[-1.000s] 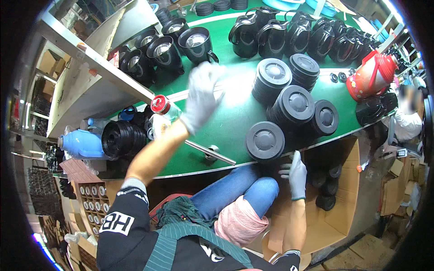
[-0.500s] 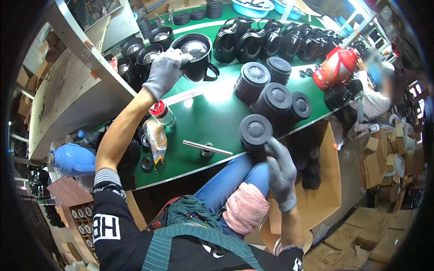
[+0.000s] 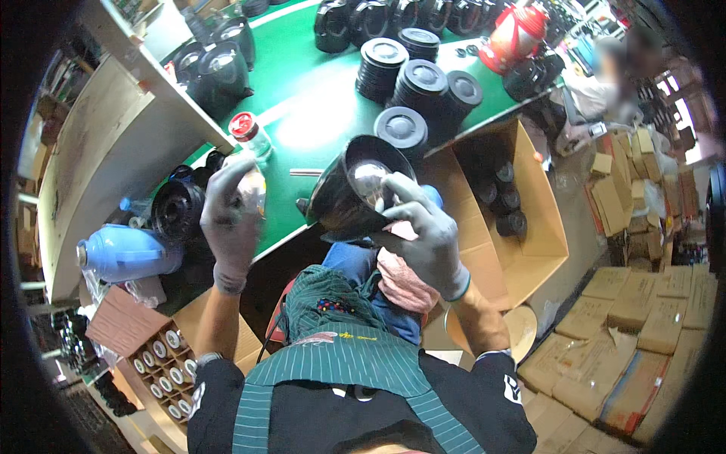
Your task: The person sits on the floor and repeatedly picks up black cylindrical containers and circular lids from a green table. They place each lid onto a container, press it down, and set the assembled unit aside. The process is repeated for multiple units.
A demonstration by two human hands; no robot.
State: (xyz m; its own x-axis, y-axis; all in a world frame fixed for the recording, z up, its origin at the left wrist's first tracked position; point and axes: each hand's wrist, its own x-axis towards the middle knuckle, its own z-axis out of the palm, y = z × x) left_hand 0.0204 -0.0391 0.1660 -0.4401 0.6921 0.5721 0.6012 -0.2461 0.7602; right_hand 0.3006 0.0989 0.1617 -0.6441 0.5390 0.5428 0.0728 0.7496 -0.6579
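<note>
My right hand (image 3: 431, 242), in a grey glove, grips the rim of a black jug (image 3: 333, 193) with a shiny round piece inside. The jug is tilted, its mouth toward my right hand, over the bench's front edge and my lap. My left hand (image 3: 231, 219), also gloved, is over the bench's left part, in front of a clear bag (image 3: 253, 193) with yellow on it. Its fingers are bent and smeared by motion, so whether they hold anything is unclear. Just behind the bag stands a clear jar with a red lid (image 3: 243, 127). A metal rod (image 3: 305, 172) lies partly behind the jug.
Stacks of round black lids (image 3: 421, 79) stand beyond the jug, with black jug parts (image 3: 363, 23) and a red flask (image 3: 514, 38) farther back. An open cardboard box (image 3: 529, 219) sits to the right. A blue flask (image 3: 128, 250) is at left. Another person (image 3: 597, 91) sits far right.
The black jug has come from the back left of the bench to above my lap. My right hand now grips it; my left hand has let go and drawn back toward the bag. The view has shifted.
</note>
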